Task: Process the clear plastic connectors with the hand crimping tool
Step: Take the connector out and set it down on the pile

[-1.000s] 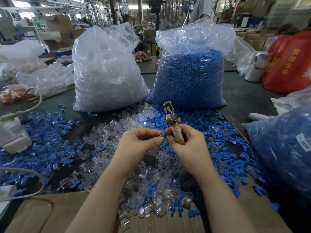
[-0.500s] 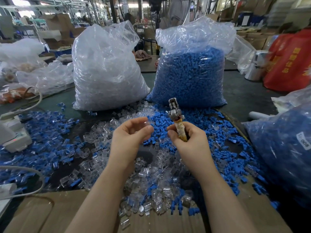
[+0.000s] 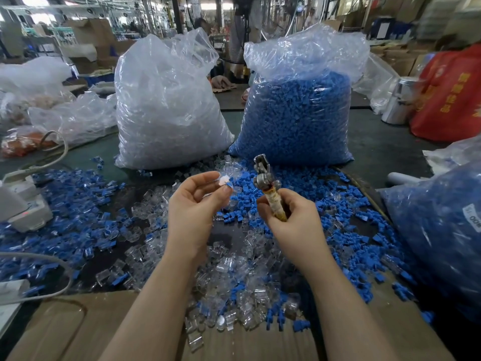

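Above the scattered pile, left hand (image 3: 194, 204) pinches a clear connector (image 3: 226, 183); right hand (image 3: 291, 217) grips the crimping tool (image 3: 268, 188).

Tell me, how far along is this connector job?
Hard to count finished pieces: none can be told apart in the loose clear connectors on the table. In hand: the left hand pinches one small connector, and the right hand grips the crimping tool, apart from it. Left: a full bag of clear parts.
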Tool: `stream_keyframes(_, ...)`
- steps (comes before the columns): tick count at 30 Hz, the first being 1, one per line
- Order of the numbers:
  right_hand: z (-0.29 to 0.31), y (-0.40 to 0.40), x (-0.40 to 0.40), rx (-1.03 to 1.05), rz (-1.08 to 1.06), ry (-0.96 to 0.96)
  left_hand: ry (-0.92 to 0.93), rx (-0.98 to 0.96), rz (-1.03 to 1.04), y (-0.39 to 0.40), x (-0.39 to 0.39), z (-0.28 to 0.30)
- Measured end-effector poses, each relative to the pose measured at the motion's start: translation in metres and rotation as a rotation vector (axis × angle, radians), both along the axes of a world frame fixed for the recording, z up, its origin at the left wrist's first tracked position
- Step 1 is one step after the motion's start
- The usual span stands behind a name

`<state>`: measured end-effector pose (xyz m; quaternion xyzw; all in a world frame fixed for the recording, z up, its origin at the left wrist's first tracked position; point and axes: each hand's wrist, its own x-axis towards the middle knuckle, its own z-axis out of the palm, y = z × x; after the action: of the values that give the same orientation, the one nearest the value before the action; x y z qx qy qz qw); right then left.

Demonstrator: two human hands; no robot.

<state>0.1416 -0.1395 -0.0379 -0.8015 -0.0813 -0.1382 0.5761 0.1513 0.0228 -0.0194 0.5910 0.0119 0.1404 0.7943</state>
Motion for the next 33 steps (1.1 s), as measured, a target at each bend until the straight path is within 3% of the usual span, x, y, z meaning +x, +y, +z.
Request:
stream_keyframes(5,0.001,-0.002,-0.001,-0.007,0.021,0.013,-0.039,0.043,0.019,0.001,0.000,0.000)
stream_keyframes(14,-0.001,0.001,-0.002,-0.244,0.043,0.047,-0.109,0.118,-0.027,0.002,0.000,0.003)
stream_keyframes(33,0.000,0.000,-0.002,-0.353,0.031,0.025,-0.155,0.192,-0.118,0.010,-0.003,0.009)
